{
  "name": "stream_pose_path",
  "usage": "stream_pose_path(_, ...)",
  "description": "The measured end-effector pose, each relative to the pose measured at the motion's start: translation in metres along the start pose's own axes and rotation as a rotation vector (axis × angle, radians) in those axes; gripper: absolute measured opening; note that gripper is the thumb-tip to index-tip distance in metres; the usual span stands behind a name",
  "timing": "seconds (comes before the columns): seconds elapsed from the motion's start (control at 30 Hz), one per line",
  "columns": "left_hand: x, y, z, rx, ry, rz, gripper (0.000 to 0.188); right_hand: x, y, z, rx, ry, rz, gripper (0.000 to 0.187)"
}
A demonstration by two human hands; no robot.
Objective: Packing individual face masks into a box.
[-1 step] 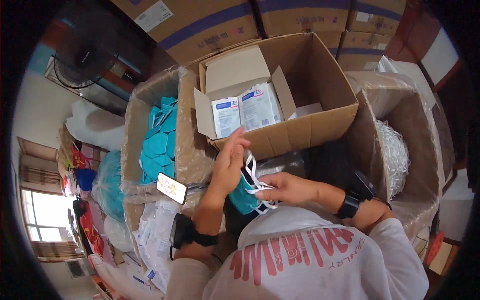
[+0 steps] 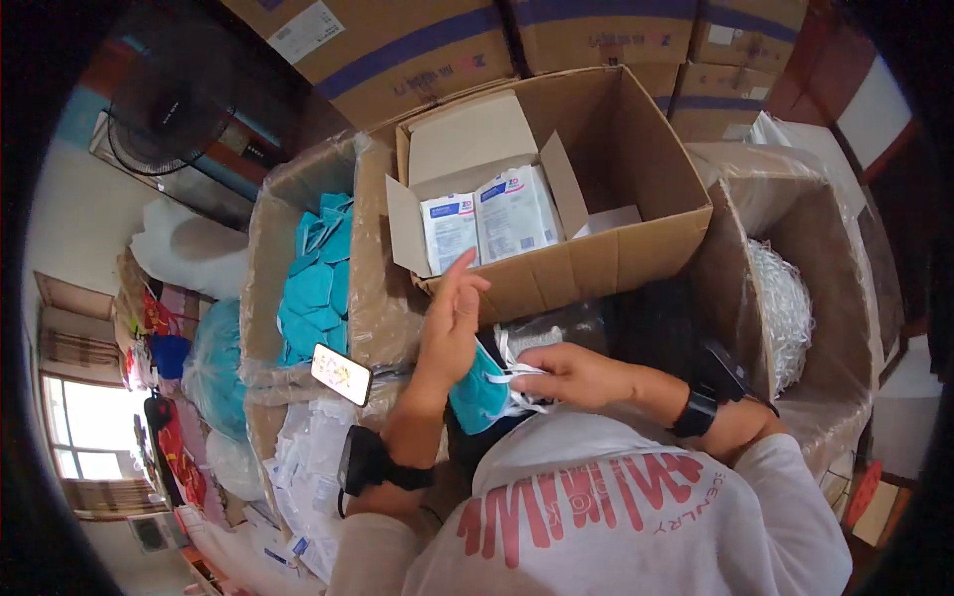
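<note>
A teal face mask (image 2: 479, 395) with white ear straps hangs low in front of my body. My right hand (image 2: 571, 375) pinches its straps between thumb and fingers. Beside the mask's upper left edge is my left hand (image 2: 450, 323), its fingers stretched upward and apart from the straps. Whether its palm touches the mask is hidden. Just beyond my left fingers, a small white carton (image 2: 570, 189) with open flaps holds white printed packets (image 2: 515, 214). That carton sits inside a large brown cardboard box (image 2: 621, 248).
At left, a plastic-lined box (image 2: 383, 298) holds teal masks (image 2: 316, 298); a phone (image 2: 342, 373) lies on its edge. Below are white packets (image 2: 310, 447). On the right, another lined box (image 2: 830, 328) contains white straps (image 2: 780, 318). Closed cartons (image 2: 417, 60) stand behind.
The white straps have dropped away from my left hand, and the mask has turned to show more of its teal side. My right hand has shifted slightly right.
</note>
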State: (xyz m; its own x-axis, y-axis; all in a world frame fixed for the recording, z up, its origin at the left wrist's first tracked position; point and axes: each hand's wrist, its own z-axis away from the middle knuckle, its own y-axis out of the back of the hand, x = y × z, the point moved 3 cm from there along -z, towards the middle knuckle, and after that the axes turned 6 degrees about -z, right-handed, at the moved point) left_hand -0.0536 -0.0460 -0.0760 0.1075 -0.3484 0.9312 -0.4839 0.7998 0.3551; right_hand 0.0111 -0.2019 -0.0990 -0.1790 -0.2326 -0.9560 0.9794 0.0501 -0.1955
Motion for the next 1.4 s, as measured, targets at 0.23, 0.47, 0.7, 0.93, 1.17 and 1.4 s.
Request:
stream_pose_path(0.23,0.011,0.022,-0.004,0.169,-0.066,-0.186,0.028,-0.030,0.046,0.037,0.609,0.238,0.899,0.055)
stream_pose_path(0.47,0.040,0.006,-0.012,0.142,-0.098,-0.141,0.027,-0.044,0.008,-0.011,-0.079,0.097,0.305,0.037)
stream_pose_path(0.7,-0.003,0.012,-0.010,0.243,0.243,0.393,0.032,-0.030,0.005,-0.014,0.318,0.332,0.258,0.027)
stream_pose_path(0.93,-0.027,-0.005,0.000,-0.113,0.408,0.071,0.033,-0.027,0.005,-0.010,0.346,0.384,0.625,0.023)
stream_pose_path(1.17,0.001,0.009,-0.005,0.119,0.024,-0.316,0.028,-0.029,0.030,0.005,0.260,0.325,0.394,0.021)
stream_pose_path(1.4,-0.008,-0.017,-0.023,0.198,0.054,-0.273,0.030,-0.077,0.000,-0.023,0.333,0.744,0.364,0.022)
